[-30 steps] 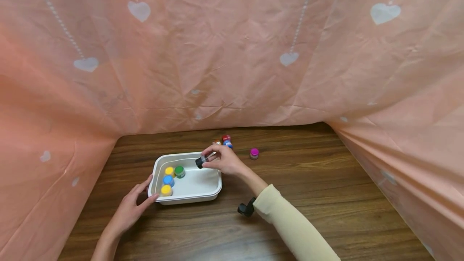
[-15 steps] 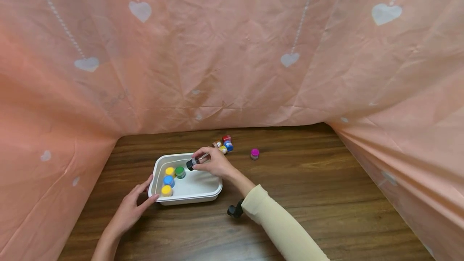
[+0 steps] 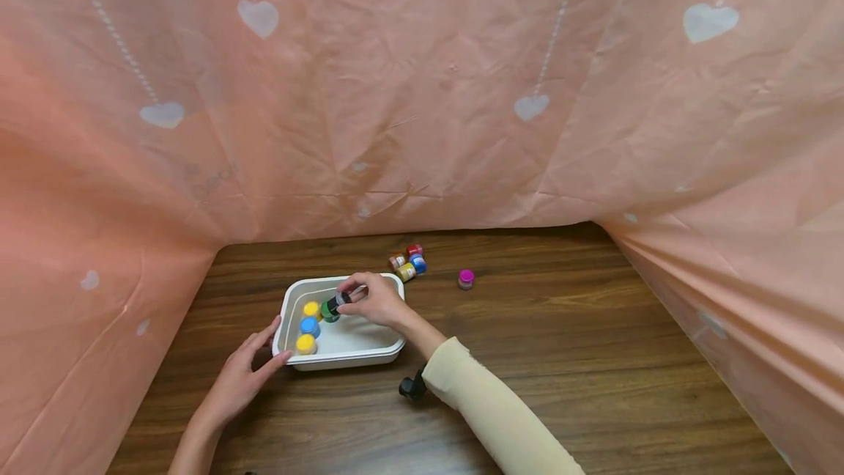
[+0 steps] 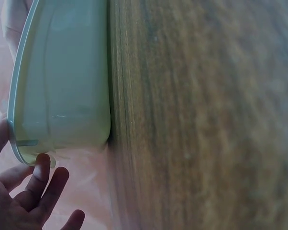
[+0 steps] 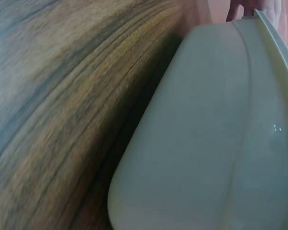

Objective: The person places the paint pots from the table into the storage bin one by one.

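Note:
In the head view my right hand [image 3: 379, 302] pinches a small clear paint jar with a black lid [image 3: 336, 304]. The jar is tilted, its lid end pointing left, over the white plastic tub [image 3: 389, 349]. It partly covers a green jar [image 3: 329, 313] inside the tub; I cannot tell whether they touch. Beside that are a blue-lidded jar [image 3: 309, 326] and two yellow-lidded jars, the back one [image 3: 311, 309] and the front one [image 3: 305, 344]. My left hand [image 3: 240, 376] rests on the tub's left corner, thumb and fingers spread along the rim. The right wrist view shows mainly the tub's outer wall [image 5: 196, 134].
Behind the tub on the wooden table [image 3: 560, 343] lie a red jar [image 3: 414, 250], a blue jar [image 3: 417, 263], a yellow jar [image 3: 406, 271] and a brownish jar [image 3: 396, 262]. A magenta-lidded jar [image 3: 466, 279] stands farther right. A pink curtain [image 3: 422, 130] surrounds the table.
My right hand has carried the black-lidded jar leftward across the tub to the green jar. The jars behind have come into fuller view. My left hand stays at the corner.

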Available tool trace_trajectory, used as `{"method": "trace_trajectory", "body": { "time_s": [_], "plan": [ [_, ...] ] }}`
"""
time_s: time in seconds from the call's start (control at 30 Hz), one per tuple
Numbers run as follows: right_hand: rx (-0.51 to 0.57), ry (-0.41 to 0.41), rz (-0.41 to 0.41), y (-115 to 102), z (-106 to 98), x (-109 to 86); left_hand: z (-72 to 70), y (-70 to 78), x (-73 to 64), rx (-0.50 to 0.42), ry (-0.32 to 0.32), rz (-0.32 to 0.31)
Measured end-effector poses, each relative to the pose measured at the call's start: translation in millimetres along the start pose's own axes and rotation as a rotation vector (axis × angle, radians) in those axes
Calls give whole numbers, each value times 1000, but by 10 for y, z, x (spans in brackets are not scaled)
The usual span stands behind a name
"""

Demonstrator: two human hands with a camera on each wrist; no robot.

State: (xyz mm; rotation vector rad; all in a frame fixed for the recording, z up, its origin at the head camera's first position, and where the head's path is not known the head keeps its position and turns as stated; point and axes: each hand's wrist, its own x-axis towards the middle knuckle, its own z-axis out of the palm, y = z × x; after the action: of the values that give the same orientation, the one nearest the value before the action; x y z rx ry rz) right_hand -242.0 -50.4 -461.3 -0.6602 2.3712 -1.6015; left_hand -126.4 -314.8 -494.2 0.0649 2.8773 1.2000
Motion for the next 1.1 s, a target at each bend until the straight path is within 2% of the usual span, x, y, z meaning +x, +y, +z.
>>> {"method": "trace_trajectory", "body": {
  "time_s": [0.23,0.5,0.87,1.1],
  "plan": [
    [-16,-4,21,38,97,50,1,17,-21,10,12,12],
    [-51,3,15,105,157,72,20,17,-3,1,37,66],
    [-150,-67,-22,113,222,121,13,-2,-11,-8,36,53],
    [-206,-81,-21,142,234,153,16,-13,-10,13,35,49]
  ]
}}
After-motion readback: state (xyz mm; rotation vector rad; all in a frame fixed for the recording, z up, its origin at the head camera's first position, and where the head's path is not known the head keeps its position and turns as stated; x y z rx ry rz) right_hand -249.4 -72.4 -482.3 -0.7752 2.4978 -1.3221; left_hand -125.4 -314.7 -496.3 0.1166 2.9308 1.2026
